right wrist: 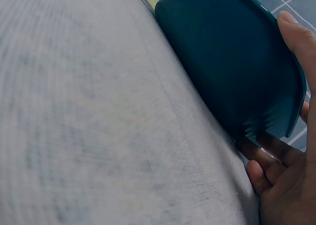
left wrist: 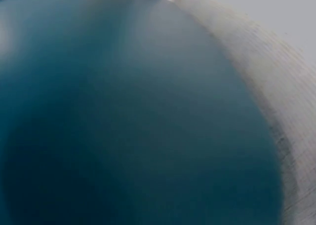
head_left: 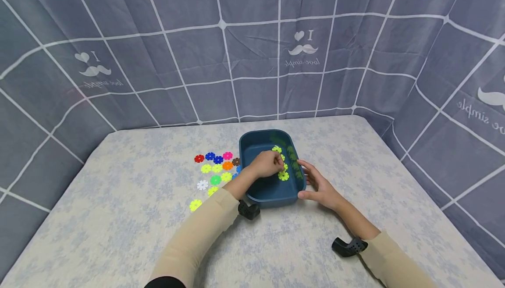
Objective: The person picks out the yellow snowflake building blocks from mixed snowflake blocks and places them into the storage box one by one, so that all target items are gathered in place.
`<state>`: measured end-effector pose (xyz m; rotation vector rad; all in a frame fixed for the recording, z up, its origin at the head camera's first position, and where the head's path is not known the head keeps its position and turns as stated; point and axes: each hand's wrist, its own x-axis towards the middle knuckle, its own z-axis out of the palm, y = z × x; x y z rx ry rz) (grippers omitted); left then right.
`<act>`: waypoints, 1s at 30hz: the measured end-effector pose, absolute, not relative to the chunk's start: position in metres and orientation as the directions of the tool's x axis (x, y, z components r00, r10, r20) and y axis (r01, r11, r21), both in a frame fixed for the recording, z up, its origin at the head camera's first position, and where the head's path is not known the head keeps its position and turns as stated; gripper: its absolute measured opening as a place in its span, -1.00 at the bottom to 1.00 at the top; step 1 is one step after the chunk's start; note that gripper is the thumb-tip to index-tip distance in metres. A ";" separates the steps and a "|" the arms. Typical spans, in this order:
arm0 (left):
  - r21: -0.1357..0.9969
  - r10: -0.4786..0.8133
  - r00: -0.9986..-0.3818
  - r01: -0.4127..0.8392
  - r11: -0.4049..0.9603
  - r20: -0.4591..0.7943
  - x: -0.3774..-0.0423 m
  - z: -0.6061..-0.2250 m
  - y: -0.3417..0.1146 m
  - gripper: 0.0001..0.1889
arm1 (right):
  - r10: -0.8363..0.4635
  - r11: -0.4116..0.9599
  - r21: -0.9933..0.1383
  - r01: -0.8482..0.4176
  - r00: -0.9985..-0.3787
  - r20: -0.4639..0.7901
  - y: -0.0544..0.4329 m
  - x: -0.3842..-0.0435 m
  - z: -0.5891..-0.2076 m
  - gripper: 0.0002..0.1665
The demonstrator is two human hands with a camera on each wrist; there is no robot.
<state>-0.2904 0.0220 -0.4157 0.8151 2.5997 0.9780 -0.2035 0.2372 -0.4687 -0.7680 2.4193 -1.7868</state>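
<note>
A dark teal rectangular bin (head_left: pixel 272 200) stands on the table; its outer wall (right wrist: pixel 222 52) looms in the right wrist view. Inside lie several yellow-green snowflake discs (head_left: pixel 283 176) in a rough row along the right side. My left hand (head_left: pixel 266 164) reaches over the bin's left rim, its bent fingertips pinching at a yellow-green disc in that row, partly hidden by the fingers. At the bin's right wall, my right hand (head_left: pixel 321 190) holds the side, thumb near the front corner and fingers spread farther back. Blurred teal plastic (left wrist: pixel 148 111) fills the left wrist view.
Left of the bin, loose snowflake discs lie scattered on the patterned tablecloth (head_left: pixel 118 218): red (head_left: pixel 199 158), white (head_left: pixel 202 185), green (head_left: pixel 215 180), orange (head_left: pixel 227 165), pink (head_left: pixel 227 155), blue and several yellow ones. A grey-blue checked curtain (head_left: pixel 252 51) hangs behind the table.
</note>
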 end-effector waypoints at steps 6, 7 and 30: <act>0.697 0.579 -0.815 0.412 0.587 -0.006 -0.289 -0.409 0.016 -0.95 | -0.404 0.220 -0.909 -0.355 -0.881 0.247 0.237 -0.203 -0.469 0.03; 0.697 0.578 -0.816 0.411 0.588 -0.006 -0.288 -0.408 0.015 -0.94 | -0.403 0.220 -0.909 -0.354 -0.882 0.246 0.237 -0.203 -0.469 0.03; 0.723 0.572 -0.820 0.409 0.557 0.023 -0.270 -0.395 -0.011 -0.93 | -0.424 0.169 -0.914 -0.370 -0.864 0.272 0.239 -0.205 -0.471 0.03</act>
